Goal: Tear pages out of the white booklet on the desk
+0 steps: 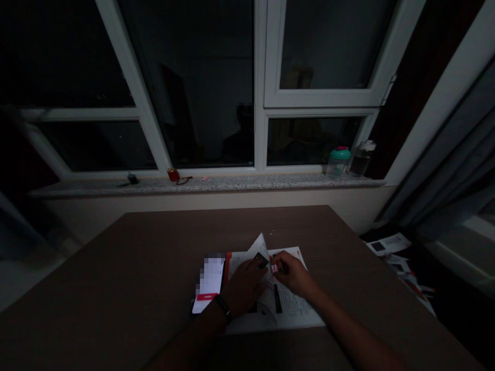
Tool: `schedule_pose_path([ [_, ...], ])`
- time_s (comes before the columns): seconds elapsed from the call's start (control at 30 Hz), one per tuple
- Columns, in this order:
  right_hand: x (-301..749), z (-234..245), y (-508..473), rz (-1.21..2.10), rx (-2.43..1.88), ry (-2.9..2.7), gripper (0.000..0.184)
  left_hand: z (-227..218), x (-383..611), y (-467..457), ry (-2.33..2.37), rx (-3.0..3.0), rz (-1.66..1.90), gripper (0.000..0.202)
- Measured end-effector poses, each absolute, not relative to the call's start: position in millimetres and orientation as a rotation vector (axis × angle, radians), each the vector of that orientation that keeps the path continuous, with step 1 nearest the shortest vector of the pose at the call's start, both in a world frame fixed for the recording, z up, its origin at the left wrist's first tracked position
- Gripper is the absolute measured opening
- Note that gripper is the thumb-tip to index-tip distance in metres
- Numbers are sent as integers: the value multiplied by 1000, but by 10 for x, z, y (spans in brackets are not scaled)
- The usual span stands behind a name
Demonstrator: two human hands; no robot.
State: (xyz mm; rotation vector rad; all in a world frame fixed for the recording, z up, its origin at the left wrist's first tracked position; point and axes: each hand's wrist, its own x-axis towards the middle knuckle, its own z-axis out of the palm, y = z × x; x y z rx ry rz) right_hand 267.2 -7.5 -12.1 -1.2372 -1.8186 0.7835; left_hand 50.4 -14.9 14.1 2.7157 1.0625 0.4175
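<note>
An open magazine or booklet (294, 304) with printed pages lies on the brown table. One of its pages (258, 243) stands partly lifted and curled near the middle. My left hand (245, 286), with a dark band on the wrist, rests over the left side and the raised page, fingers stretched out. On the right page, close to the fold, my right hand (293, 273) has thumb and forefinger bent toward each other. A small pinkish patch shows at those fingertips; whether it is a held piece or print is unclear. A phone with a lit screen (211, 281) lies left of the booklet.
The brown table (162, 247) reaches toward a stone windowsill (232, 183). On the sill stand a teal-lidded bottle (337, 162), a clear bottle (361, 158), a red container (172, 174) and a small dark item (132, 178). Papers (390, 245) lie beyond the table's right edge.
</note>
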Motion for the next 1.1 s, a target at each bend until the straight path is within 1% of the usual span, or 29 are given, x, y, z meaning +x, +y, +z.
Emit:
schedule_pose_path([
  [0.1,2706,-39,-105,701,-1180,-1923,17,118,472,-129,1041,2715,386,44],
  [0.3,2720,-46,-91,626,-1257,-1910,10,134,409,-107,964,2696,323,82],
  [0.4,2699,-93,-43,655,-1315,-1831,5,165,415,-111,974,2688,270,88],
  [0.5,2676,-140,8,676,-1324,-1801,4,169,424,-112,986,2686,253,86],
  [0.67,2666,-210,37,703,-1270,-1889,11,142,421,-111,984,2683,296,82],
  [0.9,2705,-151,-78,792,-1164,-2037,17,155,424,-118,962,2716,335,74],
  [1.1,2694,-253,-1,758,-1197,-1966,16,94,440,-101,974,2769,405,48],
])
